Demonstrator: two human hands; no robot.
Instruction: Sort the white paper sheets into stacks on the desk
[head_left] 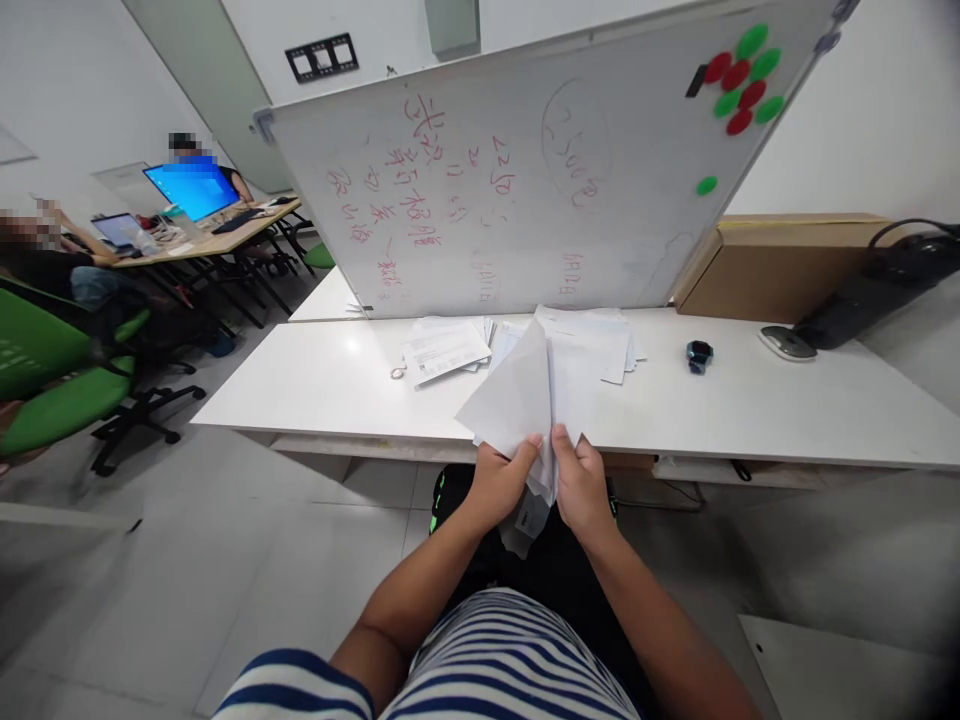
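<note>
Between my two hands, just past the front edge of the white desk [300, 390], is a bundle of white paper sheets [516, 390]. My left hand [506, 478] is closed on its left side, thumb on top. On the right side, my right hand [581, 482] pinches the sheets with the thumb up; its other fingers are mostly hidden. The sheets fan apart toward the top. Behind them on the desk lie a pile of printed papers [448, 350] to the left and more loose papers [611, 345] to the right.
A whiteboard [480, 200] with red writing and round magnets leans behind the desk. To the right are a watch [699, 355], a computer mouse [787, 343], a cardboard box [772, 265] and a black bag [877, 285]. Two people sit at a far table [217, 245], near a green chair [67, 400].
</note>
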